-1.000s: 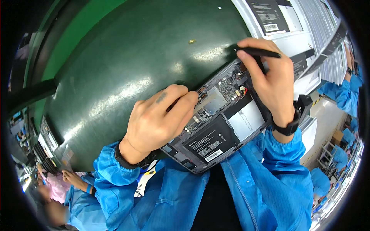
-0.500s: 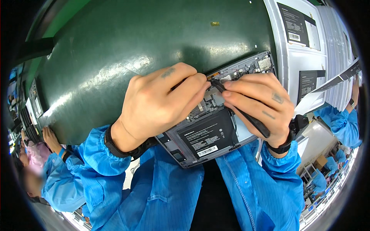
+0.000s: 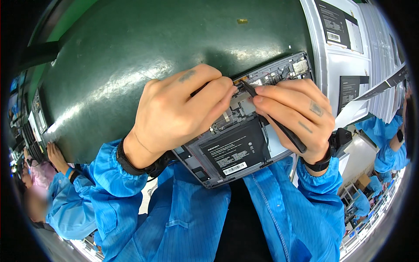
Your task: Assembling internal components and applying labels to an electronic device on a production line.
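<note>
An opened tablet (image 3: 288, 72) lies tilted in front of me, its circuit board and black battery (image 3: 233, 150) exposed. Between the fingers of my right hand (image 3: 301, 111) is a pair of black tweezers (image 3: 283, 129), closed in a pinch. Their tips touch or hover over the board near the tablet's far edge. My left hand (image 3: 174, 109) is pinched at the same edge, just left of the tips. Its fingertips hide whatever may be between them. That hand also covers the left part of the board.
A green mat (image 3: 109, 56) covers the bench. White trays (image 3: 345, 65) holding black batteries stand on the right beside a stack of white trays (image 3: 388, 52). A small yellowish piece (image 3: 242, 21) lies far off. Co-workers in blue (image 3: 70, 205) sit at both sides.
The tablet has shifted slightly away from me, its far right corner most. The tweezers' tips have moved a little farther along the board's far edge, and my left hand has risen slightly.
</note>
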`<state>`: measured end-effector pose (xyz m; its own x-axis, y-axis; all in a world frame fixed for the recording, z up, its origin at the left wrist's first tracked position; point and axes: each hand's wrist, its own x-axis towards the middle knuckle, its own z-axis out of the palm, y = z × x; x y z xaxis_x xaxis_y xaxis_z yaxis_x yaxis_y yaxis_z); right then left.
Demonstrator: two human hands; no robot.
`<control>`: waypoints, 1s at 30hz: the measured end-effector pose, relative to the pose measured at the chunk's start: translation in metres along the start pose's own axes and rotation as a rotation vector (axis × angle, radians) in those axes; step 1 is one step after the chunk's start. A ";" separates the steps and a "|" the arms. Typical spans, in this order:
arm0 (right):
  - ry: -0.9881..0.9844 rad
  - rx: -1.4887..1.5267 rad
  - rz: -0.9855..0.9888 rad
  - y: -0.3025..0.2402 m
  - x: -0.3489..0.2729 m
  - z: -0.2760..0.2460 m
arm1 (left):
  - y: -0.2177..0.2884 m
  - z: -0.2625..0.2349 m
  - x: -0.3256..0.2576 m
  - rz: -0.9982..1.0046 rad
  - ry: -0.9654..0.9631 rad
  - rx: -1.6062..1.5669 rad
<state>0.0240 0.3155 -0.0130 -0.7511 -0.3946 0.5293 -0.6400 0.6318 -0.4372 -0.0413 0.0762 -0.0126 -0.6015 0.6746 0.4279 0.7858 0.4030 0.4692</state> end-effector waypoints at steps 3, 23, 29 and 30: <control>-0.016 -0.020 -0.019 0.003 -0.001 0.000 | -0.002 0.002 0.000 0.011 -0.001 -0.003; -0.004 0.150 0.097 0.002 0.008 -0.003 | -0.009 -0.002 0.001 0.112 -0.051 0.052; -0.064 0.255 0.168 0.005 0.021 -0.004 | -0.014 -0.007 0.003 0.026 -0.107 -0.022; -0.066 0.256 0.186 0.004 0.022 -0.002 | -0.017 -0.008 0.002 0.005 -0.112 -0.054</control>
<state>0.0050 0.3108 -0.0018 -0.8628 -0.3358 0.3780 -0.5040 0.5119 -0.6956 -0.0570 0.0655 -0.0140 -0.5754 0.7426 0.3427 0.7779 0.3676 0.5096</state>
